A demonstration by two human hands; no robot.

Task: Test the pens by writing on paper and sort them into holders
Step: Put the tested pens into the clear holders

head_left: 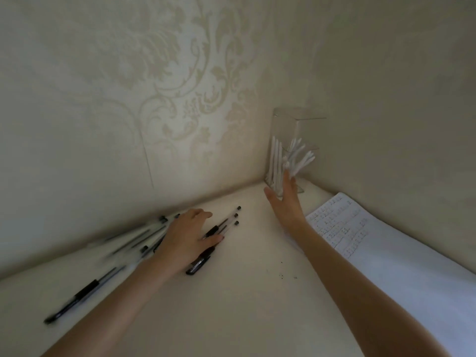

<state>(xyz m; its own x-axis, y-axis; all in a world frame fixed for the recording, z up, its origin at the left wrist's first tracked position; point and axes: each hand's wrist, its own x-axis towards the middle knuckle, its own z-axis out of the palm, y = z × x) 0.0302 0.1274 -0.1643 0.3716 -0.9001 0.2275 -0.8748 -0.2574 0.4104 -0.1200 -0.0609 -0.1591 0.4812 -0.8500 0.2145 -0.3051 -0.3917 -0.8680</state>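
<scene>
In the head view the left hand point(189, 235) lies flat with relaxed fingers on the scattered black pens point(213, 230) at the left of the table point(231, 305), and it grips none. The right hand point(286, 202) is also released, its straight fingers up against the clear holder point(293, 127) of white sticks point(277, 161) in the corner; whether it really touches I cannot tell. The paper point(340, 222) lies just right of that arm. I judge the sorting has hardly begun: next, one pen must be pinched and brought to the paper for testing
</scene>
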